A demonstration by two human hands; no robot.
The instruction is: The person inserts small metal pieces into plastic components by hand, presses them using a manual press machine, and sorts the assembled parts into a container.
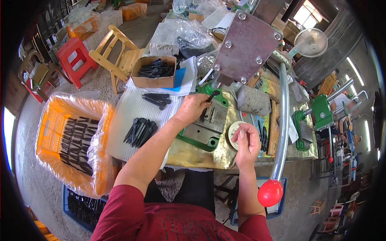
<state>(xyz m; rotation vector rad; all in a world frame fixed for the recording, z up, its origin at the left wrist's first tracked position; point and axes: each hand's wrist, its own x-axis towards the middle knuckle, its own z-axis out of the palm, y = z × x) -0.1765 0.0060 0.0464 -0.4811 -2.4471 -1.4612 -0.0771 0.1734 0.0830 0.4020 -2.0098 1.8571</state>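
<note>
My left hand (192,108) is closed around a black tapered piece (213,95) with a rounded end, over the metal fixture (209,115) on the green press base (201,142). My right hand (247,145) is raised at the edge of a small round dish (232,134) that holds tiny light bits. Its thumb and fingers are pinched together; anything between them is too small to make out. Above stands the press's metal plate head (247,46), with a long steel lever (283,120) ending in a red ball knob (270,193) right of my right forearm.
Black pieces (140,131) lie in piles on white foam sheet (120,120), with a cardboard box (150,82) of more behind. A plastic-lined orange crate (50,138) stands at left. A stone block (253,100) sits right of the press; a second green press (321,114) is farther right.
</note>
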